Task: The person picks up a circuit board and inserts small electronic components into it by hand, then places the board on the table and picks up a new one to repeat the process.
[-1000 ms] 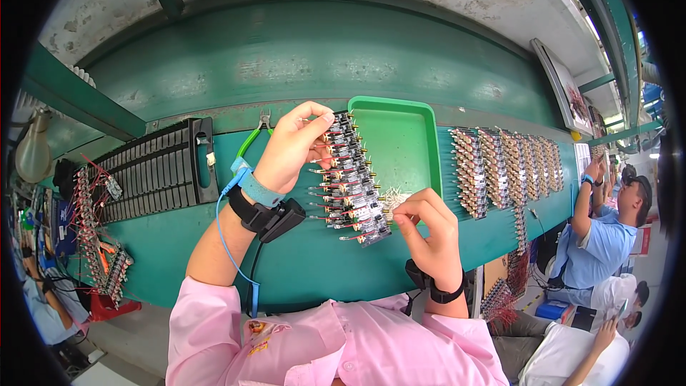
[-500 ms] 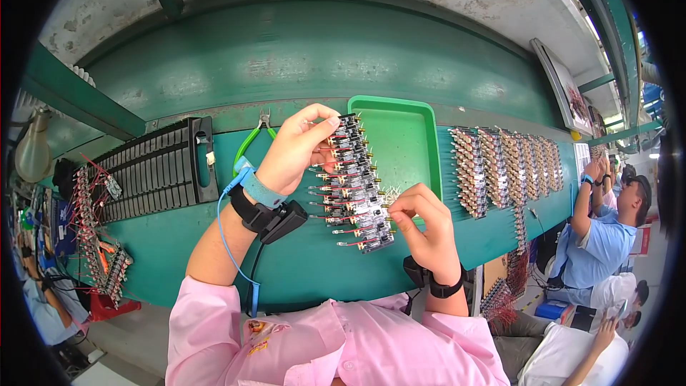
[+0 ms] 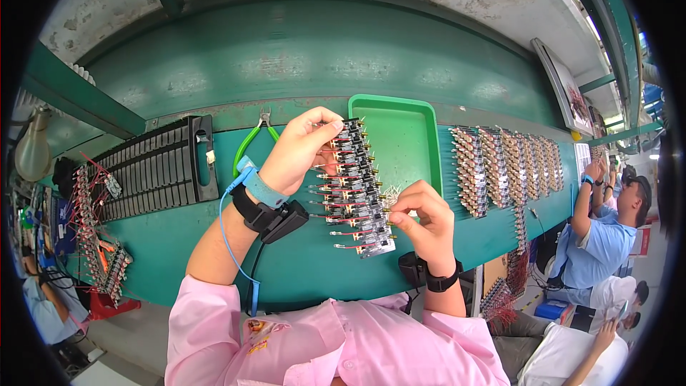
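A long strip of small black and clear components with red wires (image 3: 354,189) hangs in front of me, tilted slightly, its lower end toward my body. My left hand (image 3: 304,144) grips the upper end between thumb and fingers. Beside the strip's right edge, in its lower half, my right hand (image 3: 426,218) has thumb and index finger pinched together at the pins. Whether those fingertips hold a small part cannot be made out. Behind the strip lies a green tray (image 3: 434,136) with a pile of thin whitish bits (image 3: 390,196) near its front edge.
Green-handled cutters (image 3: 248,146) lie left of the tray. A black slotted rack (image 3: 153,171) stands further left, beside a heap of red-wired strips (image 3: 89,232). Several rows of finished-looking strips (image 3: 500,168) line the right side. People sit at the far right.
The strip has shifted slightly down, its lower end swinging a little. My left hand dips with it. My right hand stays pinched at the strip's right edge.
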Available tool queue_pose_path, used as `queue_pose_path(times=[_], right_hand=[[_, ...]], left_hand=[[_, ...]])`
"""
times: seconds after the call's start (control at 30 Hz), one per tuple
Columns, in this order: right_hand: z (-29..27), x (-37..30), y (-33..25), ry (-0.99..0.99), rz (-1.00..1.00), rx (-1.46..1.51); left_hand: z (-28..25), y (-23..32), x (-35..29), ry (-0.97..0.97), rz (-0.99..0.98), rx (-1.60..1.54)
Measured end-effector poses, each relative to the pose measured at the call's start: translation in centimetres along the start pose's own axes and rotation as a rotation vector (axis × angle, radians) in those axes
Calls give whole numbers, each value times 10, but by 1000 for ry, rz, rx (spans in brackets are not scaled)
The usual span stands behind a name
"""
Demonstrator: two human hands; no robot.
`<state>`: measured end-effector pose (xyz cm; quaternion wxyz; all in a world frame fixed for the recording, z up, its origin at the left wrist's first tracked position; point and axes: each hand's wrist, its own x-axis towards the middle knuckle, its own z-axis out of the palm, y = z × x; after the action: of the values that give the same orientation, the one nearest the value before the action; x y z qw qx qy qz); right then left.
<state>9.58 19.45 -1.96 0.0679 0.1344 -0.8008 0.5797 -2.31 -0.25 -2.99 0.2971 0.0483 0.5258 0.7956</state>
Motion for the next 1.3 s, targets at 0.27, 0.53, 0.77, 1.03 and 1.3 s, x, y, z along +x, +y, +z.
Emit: queue_pose_path(times=[0.27,0.53,0.77,1.03,1.3], right_hand=[[-4,5,5,-28,286,-426],[2,0,22,-152,180,-628],[5,4,16,-98,111,-702],[-7,-1,7,74,255,23],[-3,-2,2,70,243,268]], left_hand=[[-6,5,0,41,21,9],[-7,6,2,88,58,11],[-6,9,1,128,75,20],[-10,9,2,160,94,1],[-9,6,3,166,97,-6]])
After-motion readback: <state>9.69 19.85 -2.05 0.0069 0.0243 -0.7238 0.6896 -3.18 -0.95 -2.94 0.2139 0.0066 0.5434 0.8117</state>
